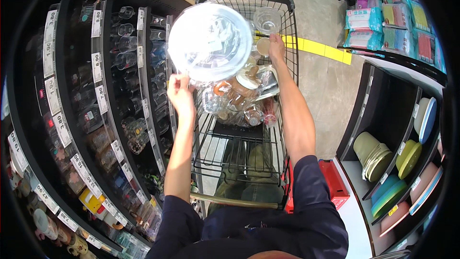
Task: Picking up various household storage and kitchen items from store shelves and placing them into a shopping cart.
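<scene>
We catalogue one upper garment: a dark navy shirt [220, 232], short-sleeved, the fabric softly creased, its front bearing small pale marks [256, 226] too tiny for us to make out. Left sleeve [176, 225] and right sleeve [314, 187]: matching navy, loosely cut, each ending near the elbow. Left forearm [178, 163], right forearm [298, 120], left hand [181, 93] and right hand [276, 49]: all entered by us as bare.

I was in a shop: price labels [97, 64] edged stocked shelves [68, 67] on my left, packaged goods [396, 16] sat at right, and a wire shopping cart [284, 1] stood before me.
</scene>
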`<state>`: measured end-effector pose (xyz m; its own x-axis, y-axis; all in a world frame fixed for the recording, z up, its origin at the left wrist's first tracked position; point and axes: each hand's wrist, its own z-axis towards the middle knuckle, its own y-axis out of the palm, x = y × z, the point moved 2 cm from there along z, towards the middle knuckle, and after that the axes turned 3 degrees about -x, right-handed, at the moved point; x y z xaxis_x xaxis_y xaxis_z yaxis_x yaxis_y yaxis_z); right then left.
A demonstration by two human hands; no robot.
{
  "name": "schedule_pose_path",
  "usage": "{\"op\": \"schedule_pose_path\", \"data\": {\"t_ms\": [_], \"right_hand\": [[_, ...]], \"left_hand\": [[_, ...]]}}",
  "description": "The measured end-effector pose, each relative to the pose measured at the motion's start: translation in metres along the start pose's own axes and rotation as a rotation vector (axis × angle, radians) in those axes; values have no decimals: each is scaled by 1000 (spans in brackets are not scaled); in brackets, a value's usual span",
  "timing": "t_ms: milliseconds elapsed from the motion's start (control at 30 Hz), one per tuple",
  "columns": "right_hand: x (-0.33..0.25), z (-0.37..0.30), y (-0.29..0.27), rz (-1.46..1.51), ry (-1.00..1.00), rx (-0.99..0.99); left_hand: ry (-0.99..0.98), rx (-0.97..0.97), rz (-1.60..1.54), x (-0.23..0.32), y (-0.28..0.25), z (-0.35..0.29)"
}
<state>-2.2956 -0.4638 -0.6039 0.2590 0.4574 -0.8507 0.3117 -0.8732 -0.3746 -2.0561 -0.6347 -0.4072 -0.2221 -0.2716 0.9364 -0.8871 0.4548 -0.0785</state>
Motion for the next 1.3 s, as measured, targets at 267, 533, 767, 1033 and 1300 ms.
{"op": "schedule_pose_path", "data": {"t_ms": [267,533,767,1033,1300], "right_hand": [[25,41,4,-113,-115,-27],[44,51,16,-150,-45,-57],[73,61,25,-132,-108,12],[88,69,28,-126,68,-74],[81,58,21,-173,180,10]], "left_hand": [[-72,47,-81,8,-32,-36],[-88,52,-14,15,-36,-56],[-99,31,-68,6,-46,-59],[-130,17,-85,3,-43,-56],[-171,-56,-115,-5,-11,-38]]}}
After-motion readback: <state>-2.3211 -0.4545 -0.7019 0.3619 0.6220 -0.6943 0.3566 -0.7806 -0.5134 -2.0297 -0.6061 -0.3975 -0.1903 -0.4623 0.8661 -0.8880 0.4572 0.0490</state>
